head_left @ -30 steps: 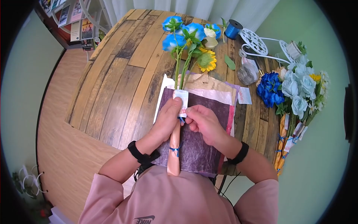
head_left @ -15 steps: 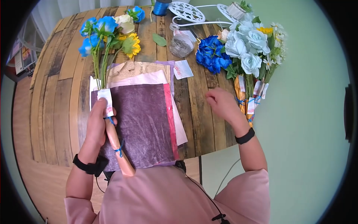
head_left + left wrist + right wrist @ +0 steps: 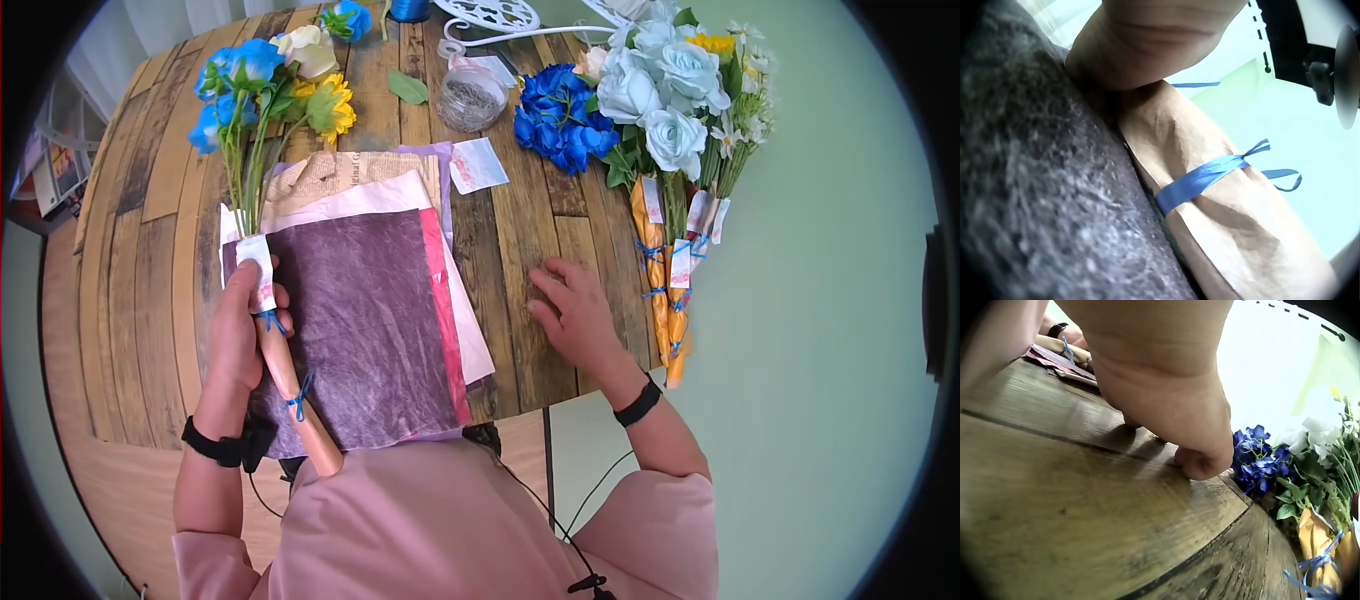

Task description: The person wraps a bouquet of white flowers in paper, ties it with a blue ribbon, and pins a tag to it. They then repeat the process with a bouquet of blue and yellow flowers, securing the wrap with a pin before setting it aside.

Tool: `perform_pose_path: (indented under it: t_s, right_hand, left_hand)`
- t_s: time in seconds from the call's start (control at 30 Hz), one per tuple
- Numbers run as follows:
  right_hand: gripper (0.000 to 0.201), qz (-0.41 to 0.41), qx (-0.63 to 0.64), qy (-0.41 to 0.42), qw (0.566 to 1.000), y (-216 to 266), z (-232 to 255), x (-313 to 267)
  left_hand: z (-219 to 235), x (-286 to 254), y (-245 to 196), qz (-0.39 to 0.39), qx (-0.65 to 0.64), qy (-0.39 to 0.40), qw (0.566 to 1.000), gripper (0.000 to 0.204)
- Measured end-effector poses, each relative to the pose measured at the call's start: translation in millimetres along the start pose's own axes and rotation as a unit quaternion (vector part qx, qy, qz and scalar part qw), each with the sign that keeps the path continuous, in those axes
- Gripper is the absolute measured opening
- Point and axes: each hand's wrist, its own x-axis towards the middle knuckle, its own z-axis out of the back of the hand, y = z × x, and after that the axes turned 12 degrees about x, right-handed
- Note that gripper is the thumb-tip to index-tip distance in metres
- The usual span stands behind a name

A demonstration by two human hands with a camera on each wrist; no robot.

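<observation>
My left hand (image 3: 236,330) grips a bouquet by its stems, wrapped in peach paper (image 3: 285,375) and tied with blue ribbon (image 3: 1194,184). The thumb lies on a small white and pink card (image 3: 256,265) at the top of the wrap. Blue flowers (image 3: 245,65), a cream flower (image 3: 308,52) and a yellow sunflower (image 3: 330,105) spread above it. Under the bouquet lies a stack of wrapping sheets, dark purple paper (image 3: 360,320) on top. My right hand (image 3: 578,315) holds nothing, its loosely bent fingers low at the wooden tabletop (image 3: 1097,506), right of the stack.
Several wrapped bouquets with orange paper (image 3: 652,250) lie at the right table edge, a deep blue flower head (image 3: 565,120) beside them. Farther back are a clear round container (image 3: 470,100), a loose card (image 3: 478,165), a green leaf (image 3: 407,87) and a white metal stand (image 3: 490,15).
My right hand has left the card on the bouquet and moved right, then lowered toward the tabletop, its fingers spreading. The left hand still holds the bouquet. The head view has turned right.
</observation>
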Motion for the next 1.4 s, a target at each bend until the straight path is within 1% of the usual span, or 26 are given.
perform_pose_path:
  t_s: [0.07,0.1,0.17,0.2,0.27,0.4,0.5,0.57,0.6,0.67,0.8,0.87,0.9,0.97,1.0,1.07,1.1,1.17,1.27,1.3,1.33,1.37,1.4]
  right_hand:
    - [0.043,-0.004,0.055,-0.034,0.998,3.6,1.1,-1.9]
    - [0.043,-0.004,0.055,-0.034,0.998,3.8,2.1,-1.7]
    - [0.043,-0.003,0.038,-0.003,0.999,3.4,3.7,-3.0]
    - [0.043,-0.004,0.038,-0.004,0.999,2.8,3.6,-3.9]
    - [0.043,0.012,-0.007,0.017,1.0,2.1,1.9,-6.0]
    - [0.043,0.019,0.005,0.019,1.0,1.1,2.1,-13.3]
    - [0.046,0.035,-0.002,0.042,0.998,4.7,4.6,-26.2]
    - [0.054,0.057,0.026,0.047,0.997,7.9,4.1,-38.2]
    - [0.054,0.057,0.028,0.049,0.997,11.4,3.9,-44.5]
    - [0.063,0.042,0.03,0.074,0.996,18.9,4.8,-56.7]
    - [0.065,0.03,0.055,0.098,0.993,28.3,3.4,-77.3]
    - [0.058,0.05,0.069,0.099,0.991,32.2,3.6,-84.4]
    - [0.058,0.047,0.073,0.099,0.991,30.5,0.0,-89.7]
    - [0.043,0.084,0.079,0.076,0.99,25.9,-9.4,-100.9]
    - [0.043,0.083,0.084,0.076,0.99,25.5,-12.0,-105.1]
    - [0.031,0.116,0.106,0.037,0.987,26.2,-18.6,-111.4]
    - [0.031,0.119,0.115,0.038,0.985,26.4,-22.1,-114.4]
    - [0.024,0.131,0.109,-0.001,0.985,25.3,-26.9,-118.4]
    - [0.022,0.138,0.136,-0.02,0.981,24.9,-25.2,-116.9]
    - [0.022,0.136,0.135,-0.02,0.981,24.2,-23.1,-116.5]
    - [0.02,0.068,0.213,-0.024,0.974,23.7,-20.2,-114.3]
    - [0.019,0.0,0.288,-0.029,0.957,24.0,-15.8,-110.1]
    - [0.019,-0.003,0.283,-0.033,0.959,25.9,-8.7,-104.1]
  left_hand:
    - [-0.6,-0.6,-0.2,-0.002,0.001,-0.002,1.0,0.042]
    - [-1.0,-0.9,-0.5,-0.004,0.002,-0.004,1.0,0.042]
    - [-2.8,-1.8,-1.2,-0.003,0.001,-0.01,1.0,0.041]
    - [-3.7,-1.9,-1.5,-0.004,0.0,-0.016,1.0,0.04]
    - [-4.0,-2.3,-1.4,-0.004,0.001,-0.019,1.0,0.04]
    - [-2.8,-1.8,-0.3,-0.009,0.001,-0.016,1.0,0.04]
    - [-2.9,-1.8,0.6,-0.013,0.005,-0.018,1.0,0.04]
    - [-3.7,-2.2,0.5,-0.01,0.006,-0.024,1.0,0.04]
    - [-4.2,-2.2,0.2,-0.009,0.007,-0.028,1.0,0.041]
    - [-4.2,-2.1,0.1,-0.007,0.01,-0.03,0.999,0.041]
    - [-5.1,-1.7,0.5,-0.011,0.026,-0.037,0.999,0.04]
    - [-5.3,-1.9,0.2,-0.014,0.034,-0.034,0.999,0.04]
    - [-5.1,-1.8,0.1,-0.02,0.038,-0.032,0.999,0.039]
    - [-4.8,-1.3,0.8,-0.017,0.043,-0.031,0.998,0.039]
    - [-4.7,-0.8,1.0,-0.016,0.043,-0.031,0.998,0.039]
    - [-6.9,-1.5,1.2,-0.017,0.042,-0.041,0.998,0.04]
    - [-7.5,-3.0,0.0,-0.021,0.037,-0.049,0.998,0.041]
    - [-8.3,-3.6,-2.7,-0.016,0.042,-0.052,0.998,0.041]
    - [-7.2,-3.6,-1.9,-0.014,0.044,-0.049,0.998,0.041]
    - [-7.7,-3.3,-1.5,-0.017,0.043,-0.046,0.998,0.041]
    - [-8.1,-3.2,-0.4,-0.016,0.043,-0.042,0.998,0.041]
    - [-7.4,-3.2,0.8,-0.029,0.055,-0.043,0.997,0.04]
    - [-5.9,-2.7,1.4,-0.043,0.066,-0.042,0.996,0.039]
